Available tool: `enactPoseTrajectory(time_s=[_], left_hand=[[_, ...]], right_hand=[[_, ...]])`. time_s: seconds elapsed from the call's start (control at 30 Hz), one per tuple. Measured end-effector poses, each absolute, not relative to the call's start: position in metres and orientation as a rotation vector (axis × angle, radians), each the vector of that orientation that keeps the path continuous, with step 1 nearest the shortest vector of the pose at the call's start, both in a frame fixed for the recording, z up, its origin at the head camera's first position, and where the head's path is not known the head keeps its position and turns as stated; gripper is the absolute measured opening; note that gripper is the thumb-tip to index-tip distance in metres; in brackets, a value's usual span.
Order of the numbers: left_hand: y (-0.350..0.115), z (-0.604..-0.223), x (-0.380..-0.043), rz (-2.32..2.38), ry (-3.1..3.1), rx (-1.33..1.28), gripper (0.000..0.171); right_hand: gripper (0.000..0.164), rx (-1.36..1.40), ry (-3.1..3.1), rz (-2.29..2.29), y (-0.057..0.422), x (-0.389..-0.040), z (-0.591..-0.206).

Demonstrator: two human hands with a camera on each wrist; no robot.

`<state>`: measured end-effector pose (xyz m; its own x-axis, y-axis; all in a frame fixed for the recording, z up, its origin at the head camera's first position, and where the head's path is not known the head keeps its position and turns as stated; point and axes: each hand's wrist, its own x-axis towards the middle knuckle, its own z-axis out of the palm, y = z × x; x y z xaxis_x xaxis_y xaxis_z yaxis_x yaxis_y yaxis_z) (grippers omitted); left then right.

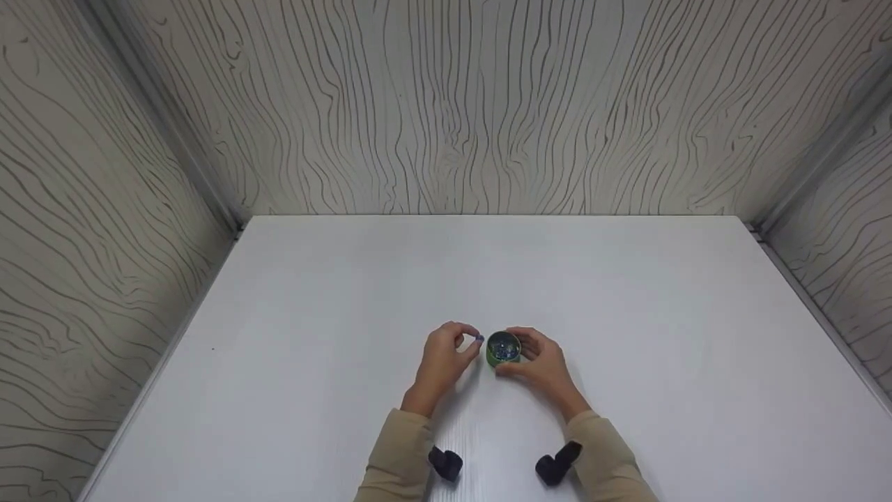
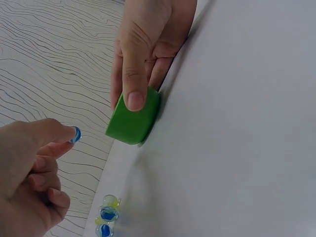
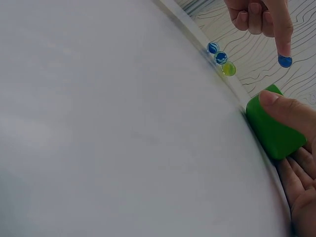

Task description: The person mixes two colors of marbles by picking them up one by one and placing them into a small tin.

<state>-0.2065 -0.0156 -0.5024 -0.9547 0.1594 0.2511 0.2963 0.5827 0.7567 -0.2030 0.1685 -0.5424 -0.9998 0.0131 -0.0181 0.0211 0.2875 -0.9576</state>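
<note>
My left hand point(image 1: 440, 359) pinches a small blue glass marble point(image 2: 75, 134) between thumb and forefinger. The marble is raised just left of a green cup point(image 2: 131, 118), apart from its rim. Thumb and fingers of my right hand point(image 1: 547, 362) grip the cup from the right side, and it stands mouth up on the table. From the head view, blue glints show inside the cup point(image 1: 495, 362). Several more marbles point(image 3: 220, 58), blue and yellow-green, lie in a short row on the table in both wrist views; my left hand hides them from the head camera.
The white table point(image 1: 334, 279) spreads around both hands. Panels with a wood-grain pattern point(image 1: 446, 104) rise behind it and on both sides. Black wrist mounts point(image 1: 446, 464) stick out from the beige sleeves point(image 1: 397, 453).
</note>
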Motion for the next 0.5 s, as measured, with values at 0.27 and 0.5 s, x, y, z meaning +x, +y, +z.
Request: enactPoseTrajectory(time_s=[0.27, 0.5], left_hand=[[-0.0123, -0.5025, -0.2061, -1.289, -2.668, -0.385, 0.01], [-0.0095, -0.5001, -0.2051, -1.277, -2.721, -0.36, 0.012]], right_hand=[[0.063, 0.021, 2.526, -1.872, 0.1684, -0.2026, -0.5418], [0.062, 0.018, 2.521, -1.88, 0.1684, -0.2025, -0.5409]])
